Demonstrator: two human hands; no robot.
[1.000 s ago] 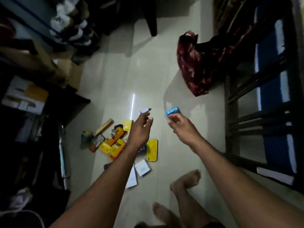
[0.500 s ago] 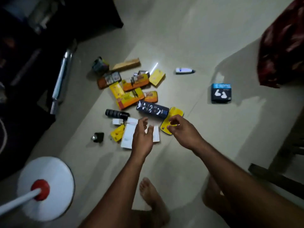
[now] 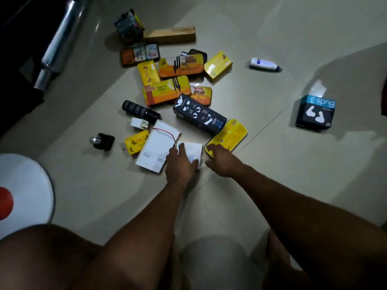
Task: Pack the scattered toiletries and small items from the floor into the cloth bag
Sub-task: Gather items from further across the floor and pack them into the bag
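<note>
Support: pale tiled floor (image 3: 261, 174). Lying on it: cluster of yellow-orange boxes (image 3: 167, 91), long dark box (image 3: 199, 115), yellow case (image 3: 229, 133), white box (image 3: 156, 150), black cylinder (image 3: 140, 110), wooden block (image 3: 170, 35). Apart, right: white tube (image 3: 263, 64), "Buds 3" box (image 3: 315, 113).

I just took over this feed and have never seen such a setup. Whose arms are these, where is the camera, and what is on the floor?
No machine here: a person's bare arms, filmed by a head-worn camera looking down. The left hand grips a small white box; the right hand touches a flat yellow case. On the tiled floor lie yellow and orange packs, a long black box, a Buds 3 box and a white tube. No cloth bag is clearly in view.
</note>
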